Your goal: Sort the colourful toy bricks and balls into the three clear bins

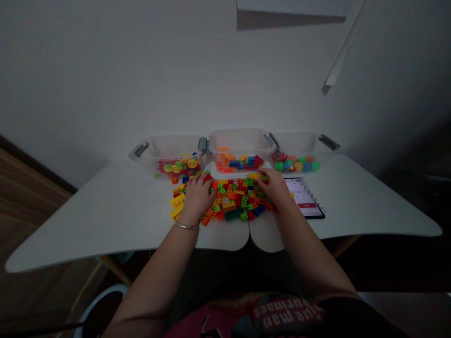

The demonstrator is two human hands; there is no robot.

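Observation:
A spread of toy building bricks in red, yellow, orange, green and blue covers the middle of the table. My left hand, with a silver bangle at its wrist, rests over the left side of the pile, fingers apart. A red brick lies by its fingertips. On the right side of the pile is my right hand, thumb and fingers apart around a small green brick; a firm grip on it does not show. A yellow brick lies just left of those fingers.
Three clear bins stand along the wall: the left bin holds mixed yellow and red pieces, the middle bin holds bricks, the right bin holds coloured balls. A tablet lies right of the pile. The white table has a notched front edge.

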